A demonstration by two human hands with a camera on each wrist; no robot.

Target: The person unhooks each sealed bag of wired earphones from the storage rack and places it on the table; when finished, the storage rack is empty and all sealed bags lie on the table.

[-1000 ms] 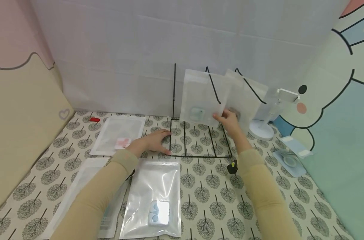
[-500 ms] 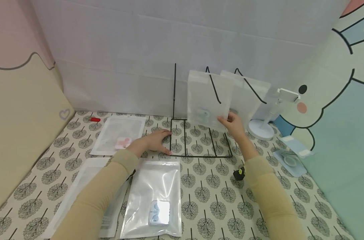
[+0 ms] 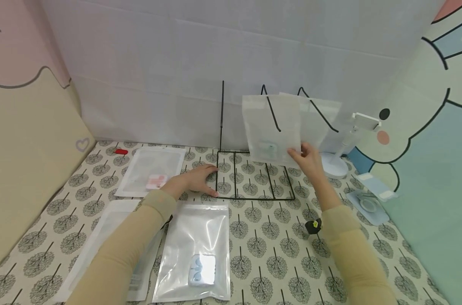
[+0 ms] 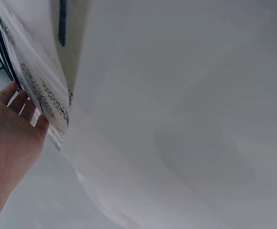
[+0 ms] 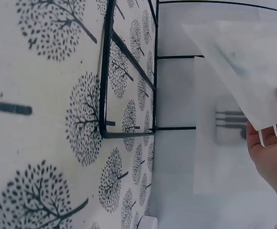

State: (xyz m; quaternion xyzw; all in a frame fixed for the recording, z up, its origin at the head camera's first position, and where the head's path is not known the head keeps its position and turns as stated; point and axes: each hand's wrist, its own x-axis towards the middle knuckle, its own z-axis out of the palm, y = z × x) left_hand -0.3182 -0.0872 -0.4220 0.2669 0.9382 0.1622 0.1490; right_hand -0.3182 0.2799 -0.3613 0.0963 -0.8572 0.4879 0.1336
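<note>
Rightward swung the front bag (image 3: 259, 123) on its hook (image 3: 272, 111), lower corner pinched by the right hand (image 3: 308, 161), apparently mid-straightening, gentle release likely needed next; the left hand (image 3: 197, 178), fingers relaxed, touched the rack (image 3: 253, 198).

One wire rack (image 3: 253, 199) here, and on it two hanging bags (image 3: 259, 127)! Three flat bags (image 3: 204, 237) lie left and front-left of it, so five altogether. Two hands: left hand (image 3: 198, 178) at its left edge, right hand (image 3: 308, 163) on its right. Right of it, one white stand (image 3: 335, 168); far left, one red object (image 3: 121, 151).
</note>
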